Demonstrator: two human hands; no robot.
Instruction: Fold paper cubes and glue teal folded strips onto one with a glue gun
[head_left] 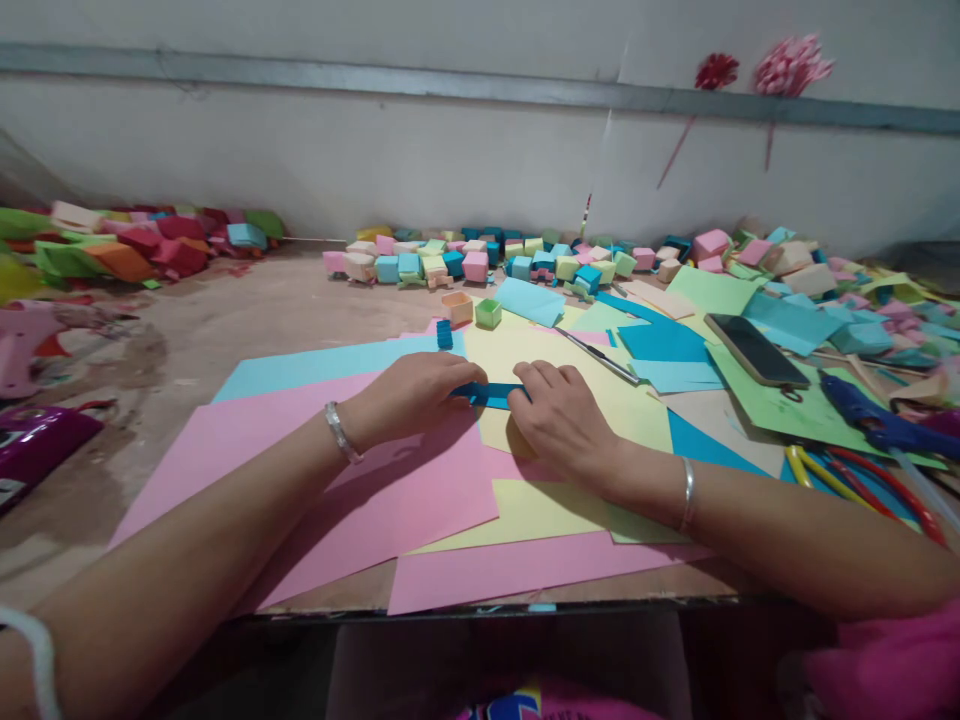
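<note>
A blue paper strip (495, 396) stretches between my two hands above the coloured sheets. My left hand (409, 402) pinches its left end, where the strip looks folded or notched. The right end is gripped by my right hand (559, 415), its fingers curled over the paper. Under my left forearm lies a large pink sheet (225, 480), and a yellow sheet (630, 400) is beneath my right hand. Just beyond my hands are a small folded blue paper piece (445, 334), a peach paper box (457, 308) and a green paper box (488, 313).
A craft knife (600, 357) lies beyond my right hand. To the right are a phone (757, 348), a blue glue gun (885, 410) and scissors with red and yellow handles (832, 475). Many small paper boxes (475, 265) line the wall. A pink glue gun (26, 340) sits far left.
</note>
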